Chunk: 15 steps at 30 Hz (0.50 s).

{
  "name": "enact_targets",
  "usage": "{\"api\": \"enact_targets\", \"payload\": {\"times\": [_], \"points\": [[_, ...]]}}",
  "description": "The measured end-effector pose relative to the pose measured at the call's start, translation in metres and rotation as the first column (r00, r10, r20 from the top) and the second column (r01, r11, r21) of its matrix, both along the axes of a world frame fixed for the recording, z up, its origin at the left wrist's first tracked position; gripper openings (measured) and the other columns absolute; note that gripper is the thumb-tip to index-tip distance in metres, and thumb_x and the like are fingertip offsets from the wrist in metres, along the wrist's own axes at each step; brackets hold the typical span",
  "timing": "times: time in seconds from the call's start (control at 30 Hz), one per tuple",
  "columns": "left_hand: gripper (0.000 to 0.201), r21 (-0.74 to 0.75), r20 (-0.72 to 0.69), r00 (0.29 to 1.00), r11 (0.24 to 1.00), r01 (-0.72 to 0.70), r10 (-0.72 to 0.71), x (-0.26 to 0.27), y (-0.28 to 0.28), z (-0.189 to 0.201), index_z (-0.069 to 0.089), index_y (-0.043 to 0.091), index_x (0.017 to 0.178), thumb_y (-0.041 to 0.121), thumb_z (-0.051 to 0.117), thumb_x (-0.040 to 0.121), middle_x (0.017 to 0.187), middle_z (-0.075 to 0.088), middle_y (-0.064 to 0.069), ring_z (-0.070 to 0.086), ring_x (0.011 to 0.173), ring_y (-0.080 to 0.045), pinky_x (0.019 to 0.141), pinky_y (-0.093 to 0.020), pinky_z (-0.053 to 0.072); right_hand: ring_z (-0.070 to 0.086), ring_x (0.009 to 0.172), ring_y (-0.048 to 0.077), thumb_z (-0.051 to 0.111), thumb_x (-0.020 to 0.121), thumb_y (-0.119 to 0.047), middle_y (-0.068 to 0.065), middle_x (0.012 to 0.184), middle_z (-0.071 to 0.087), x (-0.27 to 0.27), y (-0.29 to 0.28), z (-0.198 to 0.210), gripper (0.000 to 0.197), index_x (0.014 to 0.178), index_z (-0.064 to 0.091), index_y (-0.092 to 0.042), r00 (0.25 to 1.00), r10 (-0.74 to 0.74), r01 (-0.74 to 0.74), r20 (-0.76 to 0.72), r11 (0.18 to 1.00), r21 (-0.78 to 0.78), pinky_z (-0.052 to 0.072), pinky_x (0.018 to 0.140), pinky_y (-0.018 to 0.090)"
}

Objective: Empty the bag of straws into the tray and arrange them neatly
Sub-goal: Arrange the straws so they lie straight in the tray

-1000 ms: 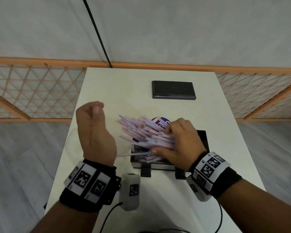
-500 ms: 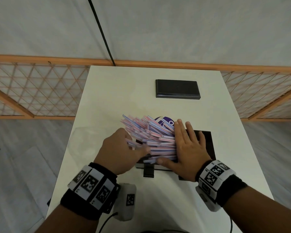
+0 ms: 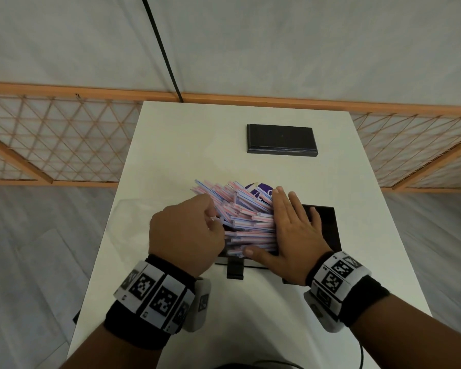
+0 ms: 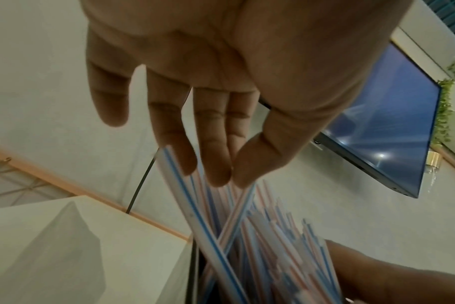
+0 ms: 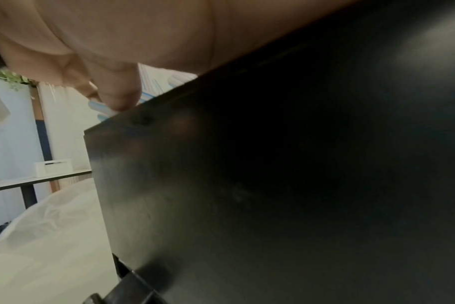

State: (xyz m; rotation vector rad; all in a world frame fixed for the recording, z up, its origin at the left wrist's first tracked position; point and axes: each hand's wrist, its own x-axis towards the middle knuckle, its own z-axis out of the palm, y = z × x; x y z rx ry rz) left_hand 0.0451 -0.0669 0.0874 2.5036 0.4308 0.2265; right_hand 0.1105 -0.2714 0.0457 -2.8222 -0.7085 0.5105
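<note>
Squaring straws (image 3: 250, 222) in tray (image 3: 328, 227): long axes run left-right, right hand (image 3: 296, 235) flat on right ends, left hand (image 3: 184, 235) at left ends, grip unclear.

Head: high above, facing forward and down onto left hand (image 3: 186, 235) and right hand (image 3: 293, 235). Left wrist: close under palm, facing along fingers to straws (image 4: 260, 246). Right wrist: low, hard against tray (image 5: 273, 185) wall, mostly dark. Shared across all three: straws.
</note>
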Motion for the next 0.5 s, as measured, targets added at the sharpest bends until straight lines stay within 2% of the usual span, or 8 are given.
{"api": "enact_targets", "payload": {"times": [0.1, 0.2, 0.33, 0.4, 0.5], "points": [[0.025, -0.053, -0.047, 0.999, 0.999, 0.003, -0.006, -0.001, -0.002, 0.004, 0.060, 0.023, 0.090, 0.028, 0.078, 0.074, 0.068, 0.066, 0.011, 0.067, 0.070, -0.022, 0.068, -0.034, 0.053, -0.014, 0.152, 0.023, 0.037, 0.073, -0.091, -0.004, 0.165, -0.017, -0.002, 0.004, 0.003, 0.122, 0.153, -0.022, -0.021, 1.000, 0.005, -0.005, -0.011, 1.000, 0.004, 0.001, 0.121, 0.057], [0.040, -0.066, -0.046, 0.999, 0.998, 0.003, -0.006, -0.001, -0.007, 0.008, 0.054, 0.023, 0.098, 0.040, 0.081, 0.073, 0.068, 0.067, 0.010, 0.069, 0.072, -0.024, 0.078, -0.040, 0.053, -0.014, 0.152, 0.023, 0.040, 0.073, -0.090, -0.004, 0.165, -0.017, -0.003, 0.006, 0.005, 0.123, 0.152, -0.023, -0.020, 1.000, 0.007, -0.007, -0.025, 1.000, 0.013, 0.000, 0.121, 0.057], [0.034, 0.008, 0.021, 0.999, 1.000, -0.026, 0.025, 0.000, -0.012, 0.004, 0.050, 0.024, 0.097, 0.039, 0.074, 0.078, 0.058, 0.065, 0.006, 0.070, 0.065, -0.028, 0.091, -0.054, 0.050, -0.014, 0.152, 0.022, 0.041, 0.073, -0.090, -0.005, 0.165, -0.017, -0.003, 0.008, 0.006, 0.124, 0.152, -0.023, -0.020, 0.999, 0.013, -0.012, -0.037, 1.000, 0.025, 0.000, 0.121, 0.056], [0.030, 0.032, 0.051, 0.998, 0.999, -0.040, 0.038, 0.000, -0.014, 0.004, 0.052, 0.023, 0.098, 0.035, 0.068, 0.075, 0.053, 0.060, 0.008, 0.068, 0.059, -0.028, 0.090, -0.058, 0.051, -0.013, 0.153, 0.022, 0.044, 0.073, -0.088, -0.004, 0.166, -0.014, -0.003, 0.009, 0.007, 0.124, 0.153, -0.021, -0.020, 0.999, 0.016, -0.015, -0.042, 0.999, 0.045, 0.000, 0.121, 0.057], [0.034, 0.029, 0.157, 0.987, 0.998, -0.050, 0.044, -0.002, -0.018, 0.011, 0.059, 0.015, 0.101, 0.028, 0.064, 0.070, 0.047, 0.041, 0.018, 0.052, 0.045, -0.022, 0.078, -0.061, 0.056, -0.010, 0.153, 0.021, 0.045, 0.073, -0.087, -0.003, 0.166, -0.009, -0.003, 0.011, 0.011, 0.123, 0.154, -0.018, -0.019, 0.999, 0.019, -0.017, -0.047, 0.999, 0.046, 0.001, 0.120, 0.057]]}}
